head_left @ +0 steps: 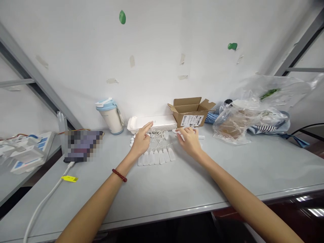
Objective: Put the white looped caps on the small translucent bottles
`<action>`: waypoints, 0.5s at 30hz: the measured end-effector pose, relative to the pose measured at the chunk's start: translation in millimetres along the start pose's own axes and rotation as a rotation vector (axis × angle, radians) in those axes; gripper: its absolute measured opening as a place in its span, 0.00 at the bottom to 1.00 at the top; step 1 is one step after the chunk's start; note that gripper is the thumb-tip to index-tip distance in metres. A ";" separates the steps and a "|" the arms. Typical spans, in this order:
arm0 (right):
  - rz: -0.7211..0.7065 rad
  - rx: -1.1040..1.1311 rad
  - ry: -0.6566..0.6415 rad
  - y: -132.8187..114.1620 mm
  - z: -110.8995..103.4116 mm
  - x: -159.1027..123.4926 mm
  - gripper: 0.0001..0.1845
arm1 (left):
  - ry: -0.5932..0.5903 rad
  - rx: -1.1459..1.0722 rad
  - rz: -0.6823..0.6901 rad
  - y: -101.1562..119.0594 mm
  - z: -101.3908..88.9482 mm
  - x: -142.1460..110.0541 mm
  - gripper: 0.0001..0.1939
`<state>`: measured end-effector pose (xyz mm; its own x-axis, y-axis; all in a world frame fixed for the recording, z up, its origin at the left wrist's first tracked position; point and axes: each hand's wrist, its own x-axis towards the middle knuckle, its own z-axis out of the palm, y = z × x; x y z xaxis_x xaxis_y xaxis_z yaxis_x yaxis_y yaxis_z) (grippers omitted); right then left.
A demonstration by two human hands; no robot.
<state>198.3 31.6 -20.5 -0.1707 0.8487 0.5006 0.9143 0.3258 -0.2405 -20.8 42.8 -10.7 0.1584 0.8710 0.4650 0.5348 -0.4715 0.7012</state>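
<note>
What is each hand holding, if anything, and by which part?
Cannot be told: the right hand is at a small white piece, grip unclear; the left hand, palm hidden, shows no clear hold.

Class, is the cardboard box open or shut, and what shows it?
Open: the cardboard box has its flaps raised or splayed outward, and its inner walls show.

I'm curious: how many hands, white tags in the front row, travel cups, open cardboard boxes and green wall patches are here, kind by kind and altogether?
Left hand and right hand: 2
White tags, front row: 7
Travel cup: 1
Cardboard box: 1
Green patches: 2
Total: 13
</note>
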 end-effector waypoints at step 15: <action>-0.041 0.325 0.162 -1.4 1.9 -3.8 0.07 | -0.172 0.523 0.504 -6.8 1.4 0.9 0.38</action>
<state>196.9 28.7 -23.7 -0.1209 0.7637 0.6342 0.7390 0.4957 -0.4561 -23.2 47.0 -15.9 0.5938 0.5958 0.5408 0.6810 -0.7301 0.0566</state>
